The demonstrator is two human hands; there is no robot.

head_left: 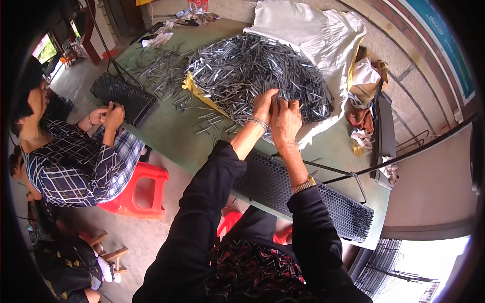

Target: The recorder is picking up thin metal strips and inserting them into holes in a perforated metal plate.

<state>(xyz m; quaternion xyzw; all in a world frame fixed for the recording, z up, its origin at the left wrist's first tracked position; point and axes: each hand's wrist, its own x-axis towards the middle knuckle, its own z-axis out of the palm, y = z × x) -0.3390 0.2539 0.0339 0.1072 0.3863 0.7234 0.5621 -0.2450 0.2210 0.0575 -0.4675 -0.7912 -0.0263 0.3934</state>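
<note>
A large heap of slim dark metal pieces [242,65] lies on a spread white sack [308,22] on the green table. Over the heap's near edge, my left hand [262,107] and my right hand [286,123] are side by side. The fingers of both hands are closed, with dark slim pieces between them; their number is hidden. Below my hands is a long black perforated tray [268,177], partly covered by my right forearm. Its holes look mostly unfilled, while upright pieces crowd its right end.
Left of me, a seated person's hands [112,115] work beside another black tray [126,96] of pieces. Loose pieces [156,70] scatter across the green table [174,134]. A cardboard box [371,86] and rags [361,121] lie at the right. A red stool [146,189] stands left.
</note>
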